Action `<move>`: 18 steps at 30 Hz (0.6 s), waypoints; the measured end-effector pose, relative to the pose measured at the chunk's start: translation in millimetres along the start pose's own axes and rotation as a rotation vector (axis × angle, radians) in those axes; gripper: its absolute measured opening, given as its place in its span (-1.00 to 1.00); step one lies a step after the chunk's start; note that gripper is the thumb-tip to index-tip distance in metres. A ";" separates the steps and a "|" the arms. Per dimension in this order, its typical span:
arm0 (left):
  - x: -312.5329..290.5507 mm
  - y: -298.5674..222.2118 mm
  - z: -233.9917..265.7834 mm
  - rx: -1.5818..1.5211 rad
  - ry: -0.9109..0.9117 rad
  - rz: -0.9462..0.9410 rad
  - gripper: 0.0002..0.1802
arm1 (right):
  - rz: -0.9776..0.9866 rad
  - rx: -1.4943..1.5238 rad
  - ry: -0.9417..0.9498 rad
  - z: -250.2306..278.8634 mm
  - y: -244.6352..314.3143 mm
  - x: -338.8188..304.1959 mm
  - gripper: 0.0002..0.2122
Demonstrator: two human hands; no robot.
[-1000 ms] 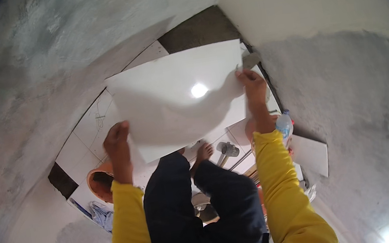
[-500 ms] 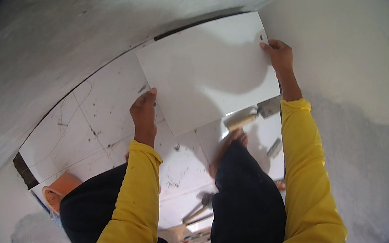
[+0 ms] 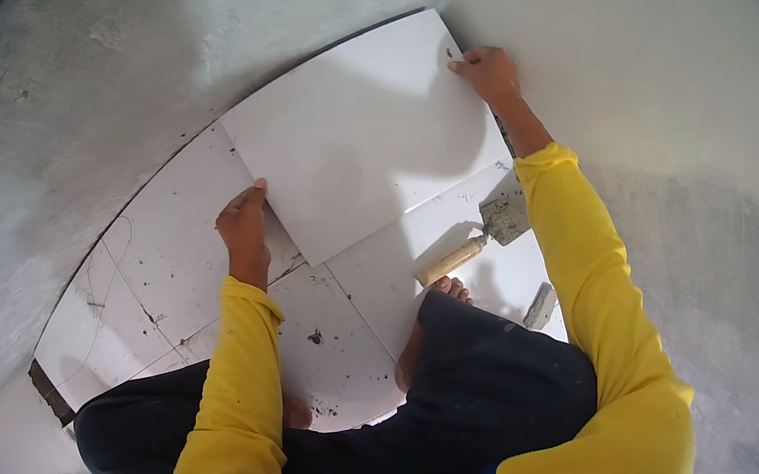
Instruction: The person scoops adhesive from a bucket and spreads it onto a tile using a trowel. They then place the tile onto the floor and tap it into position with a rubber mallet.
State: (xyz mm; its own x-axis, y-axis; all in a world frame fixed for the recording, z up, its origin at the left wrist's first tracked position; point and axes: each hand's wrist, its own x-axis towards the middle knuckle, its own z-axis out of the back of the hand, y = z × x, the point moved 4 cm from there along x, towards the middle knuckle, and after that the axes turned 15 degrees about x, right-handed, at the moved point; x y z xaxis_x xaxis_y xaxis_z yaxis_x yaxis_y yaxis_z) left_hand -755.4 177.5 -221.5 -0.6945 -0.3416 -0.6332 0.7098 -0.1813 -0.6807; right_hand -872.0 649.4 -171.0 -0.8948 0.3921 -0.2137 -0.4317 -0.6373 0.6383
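Note:
A large white floor tile (image 3: pixel 365 141) lies near the corner of two walls, its far edge close along the back wall. My left hand (image 3: pixel 246 227) pinches its left edge, fingertips at the rim. My right hand (image 3: pixel 488 78) grips its right edge near the far right corner, the thumb on top beside a small dark mark. The tile overlaps neighbouring white tiles (image 3: pixel 341 306) at its left and near sides. What lies under it is hidden.
A trowel (image 3: pixel 452 260) with a wooden handle lies by my foot (image 3: pixel 454 290). Nearby is a grey chunk (image 3: pixel 539 306). Grey plastered walls rise behind (image 3: pixel 138 67) and at right (image 3: pixel 622 83). A dark gap (image 3: pixel 52 394) shows at the far left floor edge.
The tile has shifted toward the back wall, and the dark strip behind it has narrowed. Both hands keep their hold. The view has moved; the orange bucket is now out of sight.

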 end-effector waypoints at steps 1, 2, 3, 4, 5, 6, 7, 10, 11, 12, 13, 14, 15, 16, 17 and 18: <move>-1.2 -4.8 -8.8 -0.005 0.005 -0.020 -0.51 | -0.010 -0.007 -0.010 3.8 -5.7 4.4 -0.53; -2.8 -9.2 -15.0 -0.012 0.008 -0.039 -0.50 | -0.018 -0.015 -0.018 7.0 -10.9 7.9 -0.53; -1.8 -11.8 -15.5 -0.019 -0.006 -0.061 -0.50 | -0.017 -0.012 -0.018 4.6 -12.2 10.9 -0.54; -0.3 -13.8 -17.8 -0.027 -0.015 -0.055 -0.51 | -0.010 -0.035 -0.028 3.5 -14.1 12.0 -0.55; 1.5 -17.3 -19.6 -0.027 -0.021 -0.069 -0.52 | 0.012 -0.052 -0.021 4.3 -15.1 14.2 -0.54; 2.7 -20.2 -19.3 -0.023 -0.028 -0.080 -0.52 | 0.030 -0.067 -0.010 3.2 -16.3 14.0 -0.54; 2.2 -22.1 -19.2 -0.019 -0.035 -0.091 -0.52 | 0.048 -0.083 0.001 1.9 -17.4 14.0 -0.54; 0.6 -19.1 -17.7 0.002 -0.051 -0.029 -0.54 | 0.043 -0.049 -0.018 -4.6 -17.1 14.9 -0.53; 0.3 -19.2 -18.3 -0.009 -0.059 -0.042 -0.54 | 0.021 -0.013 -0.022 -6.2 -18.1 14.2 -0.53; 0.5 -18.8 -18.7 -0.021 -0.068 -0.056 -0.54 | 0.000 0.024 -0.026 -8.5 -18.3 13.5 -0.53; 1.1 -18.6 -18.8 -0.033 -0.077 -0.069 -0.54 | -0.021 0.060 -0.029 -10.4 -18.1 13.3 -0.53; 2.4 -19.3 -18.8 -0.032 -0.079 -0.088 -0.54 | 0.006 0.028 -0.029 -10.6 -15.9 13.9 -0.53; 1.7 -16.6 -19.0 -0.030 -0.085 -0.098 -0.54 | 0.031 -0.007 -0.021 -10.6 -18.1 13.9 -0.53; 1.4 -14.3 -19.2 -0.027 -0.090 -0.108 -0.54 | 0.056 -0.041 -0.012 -10.5 -19.8 14.3 -0.53; 2.7 -13.3 -20.1 -0.014 -0.095 -0.112 -0.54 | 0.055 -0.035 -0.006 -10.2 -21.7 16.0 -0.53; 5.6 -15.7 -23.9 -0.005 -0.092 -0.121 -0.53 | 0.055 -0.034 -0.007 -6.2 -24.3 20.5 -0.53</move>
State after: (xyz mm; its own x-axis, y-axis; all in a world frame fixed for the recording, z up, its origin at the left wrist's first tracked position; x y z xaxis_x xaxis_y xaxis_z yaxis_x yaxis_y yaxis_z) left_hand -773.3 200.5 -223.2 -0.7612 -0.4009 -0.5097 0.6205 -0.2217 -0.7522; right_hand -880.5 668.8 -195.5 -0.9164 0.3604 -0.1740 -0.3858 -0.6798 0.6238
